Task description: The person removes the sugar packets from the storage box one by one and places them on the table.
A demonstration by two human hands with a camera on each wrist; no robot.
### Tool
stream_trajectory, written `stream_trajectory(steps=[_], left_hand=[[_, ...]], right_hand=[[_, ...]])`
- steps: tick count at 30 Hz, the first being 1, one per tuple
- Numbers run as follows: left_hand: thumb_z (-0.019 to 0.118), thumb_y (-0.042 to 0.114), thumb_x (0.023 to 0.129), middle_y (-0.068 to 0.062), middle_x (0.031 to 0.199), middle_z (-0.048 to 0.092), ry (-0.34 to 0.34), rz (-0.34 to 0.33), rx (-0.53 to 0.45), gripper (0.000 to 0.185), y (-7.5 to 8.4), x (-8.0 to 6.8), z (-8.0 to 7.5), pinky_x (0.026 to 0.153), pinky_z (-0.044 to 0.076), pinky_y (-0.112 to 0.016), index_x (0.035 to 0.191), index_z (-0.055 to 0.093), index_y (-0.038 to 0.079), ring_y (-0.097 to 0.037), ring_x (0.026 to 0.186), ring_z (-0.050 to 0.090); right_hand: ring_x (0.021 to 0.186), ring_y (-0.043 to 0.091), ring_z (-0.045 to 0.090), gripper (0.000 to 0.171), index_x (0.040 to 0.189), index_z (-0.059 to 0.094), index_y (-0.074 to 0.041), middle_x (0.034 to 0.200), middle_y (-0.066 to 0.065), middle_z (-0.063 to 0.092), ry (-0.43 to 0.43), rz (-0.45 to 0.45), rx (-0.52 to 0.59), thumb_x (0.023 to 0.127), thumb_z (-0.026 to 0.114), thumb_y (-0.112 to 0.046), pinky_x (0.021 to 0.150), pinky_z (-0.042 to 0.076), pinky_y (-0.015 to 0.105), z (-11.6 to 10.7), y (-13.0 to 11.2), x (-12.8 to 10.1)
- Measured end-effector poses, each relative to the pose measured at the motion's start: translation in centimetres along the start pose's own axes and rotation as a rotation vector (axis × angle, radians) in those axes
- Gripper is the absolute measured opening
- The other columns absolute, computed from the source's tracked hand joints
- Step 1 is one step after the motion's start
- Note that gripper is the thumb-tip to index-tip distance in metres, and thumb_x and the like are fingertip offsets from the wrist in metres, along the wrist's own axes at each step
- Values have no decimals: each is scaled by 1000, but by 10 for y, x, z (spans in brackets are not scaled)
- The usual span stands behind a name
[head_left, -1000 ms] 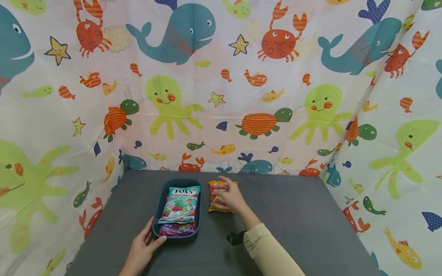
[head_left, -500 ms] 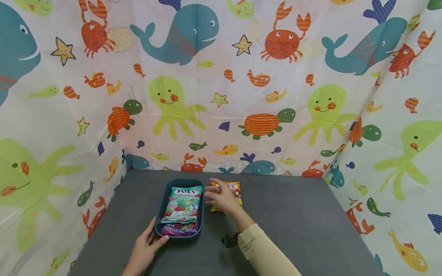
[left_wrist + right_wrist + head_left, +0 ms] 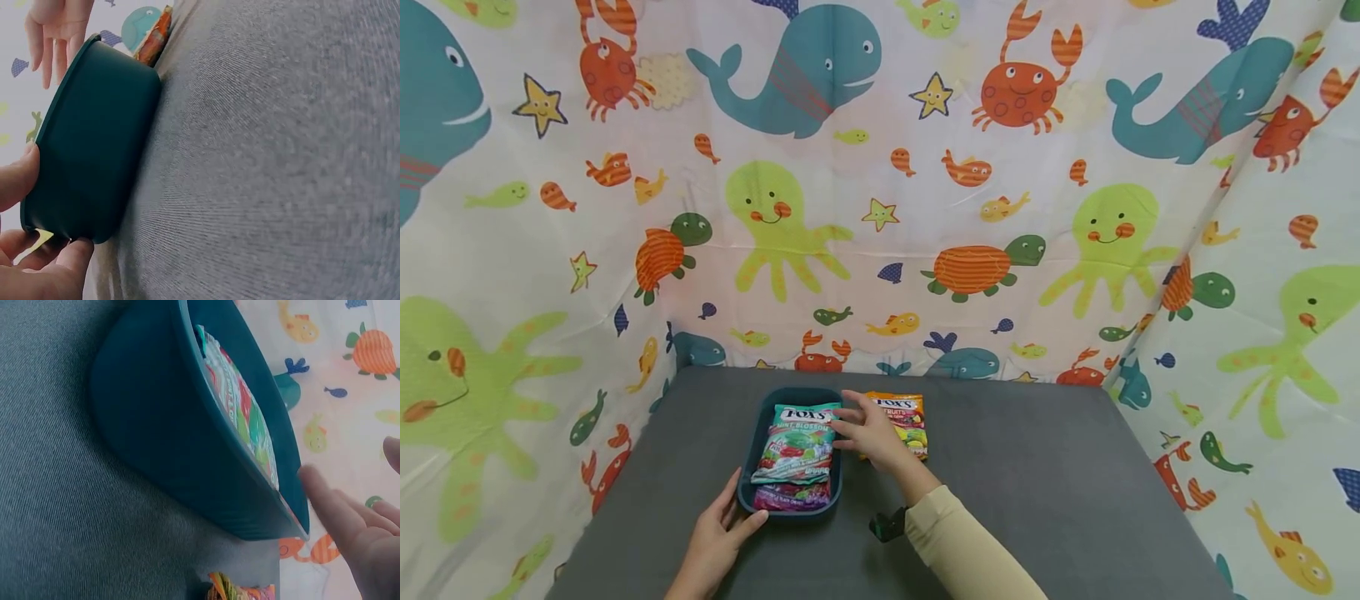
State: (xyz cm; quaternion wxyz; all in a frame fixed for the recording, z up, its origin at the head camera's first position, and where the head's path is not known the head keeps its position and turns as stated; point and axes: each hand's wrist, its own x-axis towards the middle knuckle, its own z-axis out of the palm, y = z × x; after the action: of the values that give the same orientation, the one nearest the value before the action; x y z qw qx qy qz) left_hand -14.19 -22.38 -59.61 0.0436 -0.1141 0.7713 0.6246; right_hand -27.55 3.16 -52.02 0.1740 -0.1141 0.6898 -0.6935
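A dark teal plastic container [image 3: 793, 515] stands on the grey table. In it, a green Fox's Mint Blossom candy bag [image 3: 795, 446] lies over a purple candy bag [image 3: 790, 497]. My left hand [image 3: 711, 537] grips the container's near left corner, thumb at the rim and fingers against the outer wall, as the left wrist view confirms. Over the container's right rim is my right hand [image 3: 872, 433], its fingers extended and apart, holding nothing. The right wrist view shows these fingers [image 3: 331, 506] off the candy. Behind that hand, an orange Fox's Fruits candy bag [image 3: 906, 421] lies partly hidden.
A grey cloth [image 3: 1037, 500] covers the table. Behind and at both sides hangs a white curtain [image 3: 887, 292] printed with sea animals. A dark wrist camera [image 3: 887, 525] sits below my right wrist.
My right hand has moved left from above the orange candy bag to the container's right rim, uncovering more of that bag. My left hand keeps its hold on the container.
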Motion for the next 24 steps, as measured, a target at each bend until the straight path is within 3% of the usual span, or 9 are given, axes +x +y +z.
stream_trajectory(steps=[10,16,24], left_hand=[[75,24,93,-16,168,11,-16,-24,-53,95,6,0,2,112,42,-48,164,13,16,-41,152,19],[75,23,93,-17,168,9,-13,-38,-56,94,8,0,2,113,40,-50,164,13,15,-43,152,18],[74,23,94,-17,169,7,-32,-41,-57,94,8,0,1,115,38,-53,164,11,16,-43,152,16]], right_hand=[[137,38,51,64,158,36,-16,158,26,36,-10,30,-81,100,65,-17,106,50,55,9,0,0],[147,44,33,66,158,35,-19,163,22,30,-14,27,-189,99,67,-21,114,39,61,22,-4,-2],[143,44,39,71,159,32,-23,163,20,30,3,46,-340,98,67,-31,110,40,67,43,-2,-4]])
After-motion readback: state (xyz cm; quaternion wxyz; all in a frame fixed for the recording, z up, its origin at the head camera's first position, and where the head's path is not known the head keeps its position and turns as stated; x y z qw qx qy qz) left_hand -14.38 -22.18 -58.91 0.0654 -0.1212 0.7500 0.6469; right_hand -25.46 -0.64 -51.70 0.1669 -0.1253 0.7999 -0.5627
